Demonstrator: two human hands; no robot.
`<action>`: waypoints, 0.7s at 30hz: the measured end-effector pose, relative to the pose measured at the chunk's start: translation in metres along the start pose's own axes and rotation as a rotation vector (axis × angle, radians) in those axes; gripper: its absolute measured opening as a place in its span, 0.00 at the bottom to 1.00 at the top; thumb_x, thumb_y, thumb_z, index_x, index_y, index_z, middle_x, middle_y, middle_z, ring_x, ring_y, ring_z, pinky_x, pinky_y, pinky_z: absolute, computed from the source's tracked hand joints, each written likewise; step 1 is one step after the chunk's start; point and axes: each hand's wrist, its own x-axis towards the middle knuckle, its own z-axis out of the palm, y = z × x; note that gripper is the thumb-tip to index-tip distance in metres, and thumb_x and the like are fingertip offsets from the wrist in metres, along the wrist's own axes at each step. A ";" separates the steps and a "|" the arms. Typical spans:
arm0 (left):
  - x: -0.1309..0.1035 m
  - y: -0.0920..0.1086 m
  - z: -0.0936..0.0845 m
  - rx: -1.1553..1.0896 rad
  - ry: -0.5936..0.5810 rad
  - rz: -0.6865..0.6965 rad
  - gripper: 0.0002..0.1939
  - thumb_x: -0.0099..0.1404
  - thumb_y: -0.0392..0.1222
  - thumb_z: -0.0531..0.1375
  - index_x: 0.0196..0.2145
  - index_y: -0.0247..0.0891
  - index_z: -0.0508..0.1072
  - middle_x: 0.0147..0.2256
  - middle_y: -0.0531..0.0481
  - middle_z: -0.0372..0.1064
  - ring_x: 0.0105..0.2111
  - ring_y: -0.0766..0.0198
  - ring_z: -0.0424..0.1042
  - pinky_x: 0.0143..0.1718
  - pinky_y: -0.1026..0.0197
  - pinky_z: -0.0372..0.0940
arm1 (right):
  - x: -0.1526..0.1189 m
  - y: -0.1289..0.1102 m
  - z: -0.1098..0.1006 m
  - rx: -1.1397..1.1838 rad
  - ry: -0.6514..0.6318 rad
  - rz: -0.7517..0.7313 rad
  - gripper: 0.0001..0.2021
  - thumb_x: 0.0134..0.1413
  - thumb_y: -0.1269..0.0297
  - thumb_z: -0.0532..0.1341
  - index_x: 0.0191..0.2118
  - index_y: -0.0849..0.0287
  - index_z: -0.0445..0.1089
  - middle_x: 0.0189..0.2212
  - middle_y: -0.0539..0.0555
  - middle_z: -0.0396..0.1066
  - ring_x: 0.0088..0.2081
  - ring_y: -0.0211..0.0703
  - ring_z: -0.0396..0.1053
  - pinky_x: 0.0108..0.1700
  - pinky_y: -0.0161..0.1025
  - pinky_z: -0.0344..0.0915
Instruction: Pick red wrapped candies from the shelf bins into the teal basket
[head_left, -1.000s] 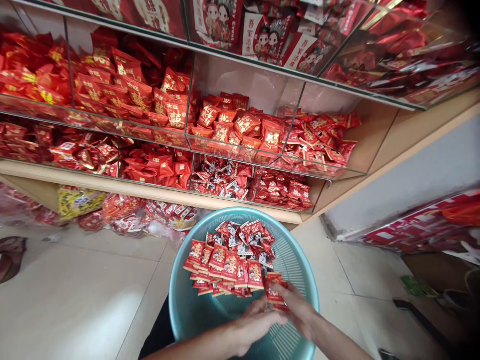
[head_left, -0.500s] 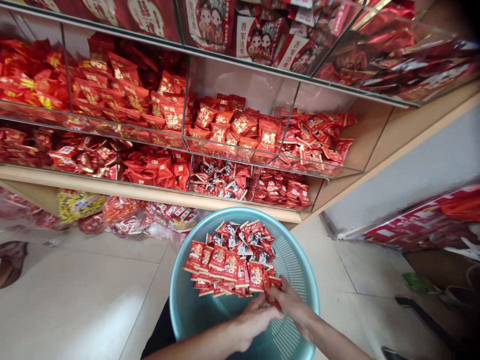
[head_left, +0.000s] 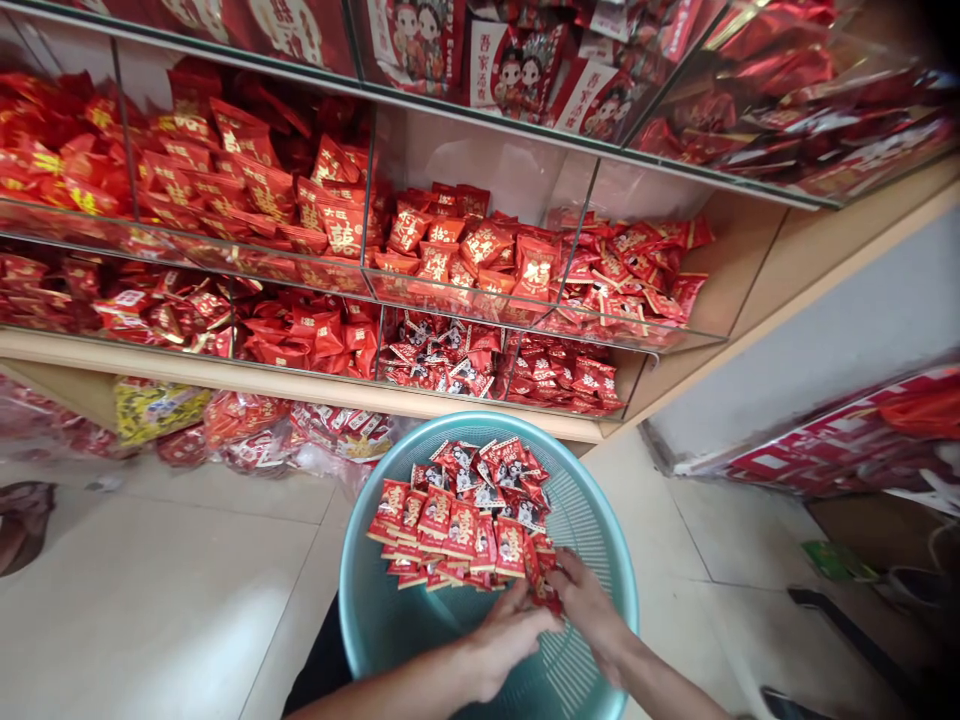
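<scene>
A teal plastic basket (head_left: 627, 560) stands in front of me. Inside it, small red wrapped candy packets with gold characters (head_left: 459, 530) lie in overlapping rows. Behind those is a loose heap of red packets with black-and-white figures (head_left: 487, 475). At the right end of the rows, my left hand (head_left: 510, 640) and my right hand (head_left: 589, 605) close in from both sides on a few red candy packets (head_left: 541, 575). The right fingers curl over their right side, while the left thumb and fingers press from the left. Some fingertips are hidden behind the packets.
Glass-fronted shelves (head_left: 450, 290) full of red packets rise just beyond the basket. Bagged goods (head_left: 247, 430) lie on the floor under the shelf. A person's sandaled foot (head_left: 26, 525) shows at far left. Red-printed boxes (head_left: 810, 450) stand at right.
My right hand has shifted slightly left and its fingers have moved over the candy packets. The packets between my hands have turned a little; the rows and the heap stay put.
</scene>
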 end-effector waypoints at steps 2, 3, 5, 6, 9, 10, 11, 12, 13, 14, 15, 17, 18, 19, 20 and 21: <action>-0.001 0.001 0.001 -0.014 0.005 0.002 0.28 0.49 0.38 0.61 0.50 0.45 0.62 0.49 0.51 0.65 0.51 0.58 0.59 0.50 0.55 0.52 | 0.004 0.003 -0.001 -0.127 0.050 -0.029 0.19 0.44 0.66 0.53 0.43 0.60 0.71 0.54 0.58 0.64 0.64 0.51 0.43 0.61 0.47 0.47; -0.001 0.001 0.001 -0.018 0.005 0.005 0.28 0.49 0.38 0.61 0.49 0.45 0.62 0.48 0.51 0.65 0.51 0.58 0.59 0.50 0.55 0.53 | 0.006 0.004 -0.001 -0.176 0.055 -0.036 0.21 0.43 0.67 0.53 0.45 0.60 0.71 0.55 0.57 0.63 0.65 0.51 0.39 0.63 0.47 0.43; -0.002 0.002 0.000 -0.025 0.000 0.016 0.26 0.49 0.38 0.60 0.47 0.45 0.64 0.47 0.52 0.66 0.50 0.59 0.60 0.48 0.56 0.53 | 0.008 0.005 -0.003 -0.244 0.045 -0.071 0.22 0.42 0.69 0.53 0.46 0.60 0.71 0.54 0.56 0.65 0.65 0.51 0.37 0.63 0.49 0.42; -0.002 0.002 0.000 -0.026 -0.002 0.021 0.24 0.49 0.37 0.60 0.45 0.44 0.64 0.45 0.53 0.66 0.49 0.59 0.60 0.48 0.56 0.53 | 0.008 0.005 -0.003 -0.268 0.039 -0.098 0.21 0.42 0.69 0.54 0.44 0.60 0.71 0.52 0.56 0.67 0.65 0.52 0.38 0.63 0.49 0.42; -0.003 0.002 -0.001 -0.027 0.003 0.027 0.19 0.48 0.36 0.60 0.40 0.42 0.65 0.40 0.54 0.66 0.45 0.61 0.61 0.44 0.58 0.53 | 0.010 0.006 -0.005 -0.314 0.051 -0.140 0.12 0.44 0.67 0.54 0.33 0.60 0.74 0.44 0.58 0.72 0.64 0.54 0.44 0.61 0.48 0.47; -0.003 0.002 0.000 -0.028 0.009 0.028 0.17 0.48 0.37 0.60 0.39 0.42 0.64 0.39 0.54 0.66 0.44 0.62 0.61 0.43 0.59 0.53 | 0.010 0.006 -0.005 -0.316 0.069 -0.139 0.11 0.44 0.66 0.54 0.30 0.59 0.73 0.43 0.59 0.73 0.62 0.54 0.48 0.60 0.46 0.50; -0.003 0.002 0.000 -0.031 0.015 0.028 0.17 0.48 0.37 0.60 0.38 0.42 0.64 0.38 0.55 0.65 0.43 0.62 0.61 0.43 0.59 0.53 | 0.011 0.006 -0.005 -0.317 0.090 -0.137 0.10 0.45 0.66 0.54 0.27 0.59 0.73 0.42 0.59 0.72 0.61 0.53 0.52 0.58 0.45 0.53; -0.003 0.002 0.000 -0.035 0.020 0.028 0.16 0.48 0.37 0.60 0.37 0.42 0.63 0.38 0.55 0.65 0.42 0.63 0.61 0.42 0.60 0.53 | 0.012 0.007 -0.005 -0.319 0.108 -0.139 0.10 0.45 0.66 0.54 0.25 0.59 0.72 0.42 0.60 0.72 0.59 0.53 0.56 0.56 0.43 0.56; -0.003 0.002 0.000 -0.040 0.025 0.028 0.16 0.48 0.37 0.60 0.36 0.42 0.63 0.37 0.55 0.64 0.41 0.64 0.61 0.42 0.60 0.53 | 0.013 0.007 -0.005 -0.325 0.121 -0.145 0.10 0.44 0.67 0.54 0.25 0.59 0.72 0.43 0.61 0.72 0.56 0.52 0.59 0.55 0.42 0.58; -0.002 0.003 0.000 -0.044 0.028 0.028 0.16 0.48 0.37 0.60 0.36 0.41 0.62 0.36 0.55 0.64 0.40 0.64 0.61 0.41 0.60 0.53 | 0.014 0.008 -0.005 -0.335 0.128 -0.152 0.10 0.44 0.67 0.54 0.24 0.59 0.72 0.42 0.61 0.71 0.55 0.51 0.61 0.54 0.41 0.59; -0.002 0.003 0.000 -0.049 0.030 0.027 0.15 0.48 0.37 0.60 0.35 0.41 0.62 0.36 0.55 0.64 0.40 0.64 0.61 0.41 0.60 0.53 | 0.015 0.008 -0.004 -0.350 0.126 -0.159 0.10 0.43 0.68 0.53 0.24 0.60 0.72 0.42 0.62 0.71 0.54 0.51 0.62 0.53 0.40 0.59; -0.002 0.003 0.000 -0.056 0.033 0.026 0.16 0.47 0.37 0.60 0.35 0.41 0.62 0.35 0.55 0.64 0.39 0.64 0.61 0.40 0.60 0.53 | 0.016 0.009 -0.005 -0.386 0.114 -0.172 0.10 0.43 0.69 0.53 0.23 0.60 0.72 0.42 0.62 0.71 0.54 0.51 0.62 0.52 0.39 0.59; -0.002 0.003 0.000 -0.060 0.035 0.027 0.16 0.47 0.37 0.60 0.35 0.41 0.62 0.36 0.55 0.64 0.40 0.64 0.61 0.40 0.60 0.53 | 0.017 0.010 -0.005 -0.400 0.109 -0.177 0.11 0.42 0.70 0.53 0.23 0.60 0.72 0.42 0.62 0.70 0.55 0.51 0.61 0.52 0.39 0.59; -0.003 0.003 -0.001 -0.064 0.038 0.026 0.16 0.48 0.38 0.60 0.36 0.41 0.62 0.36 0.55 0.64 0.40 0.64 0.61 0.40 0.60 0.53 | 0.017 0.010 -0.006 -0.413 0.108 -0.181 0.11 0.42 0.70 0.53 0.23 0.60 0.73 0.43 0.62 0.70 0.55 0.51 0.61 0.52 0.39 0.59; -0.003 0.003 -0.001 -0.068 0.039 0.026 0.16 0.48 0.38 0.60 0.36 0.42 0.62 0.36 0.55 0.64 0.40 0.64 0.61 0.40 0.60 0.53 | 0.018 0.010 -0.007 -0.425 0.109 -0.182 0.11 0.43 0.69 0.53 0.24 0.61 0.73 0.45 0.62 0.69 0.55 0.51 0.61 0.52 0.40 0.59; -0.004 0.003 -0.001 -0.070 0.039 0.026 0.16 0.48 0.38 0.60 0.36 0.41 0.62 0.36 0.55 0.64 0.40 0.64 0.61 0.40 0.61 0.53 | 0.019 0.009 -0.009 -0.436 0.109 -0.183 0.12 0.43 0.69 0.53 0.25 0.61 0.74 0.45 0.62 0.69 0.55 0.51 0.61 0.53 0.40 0.58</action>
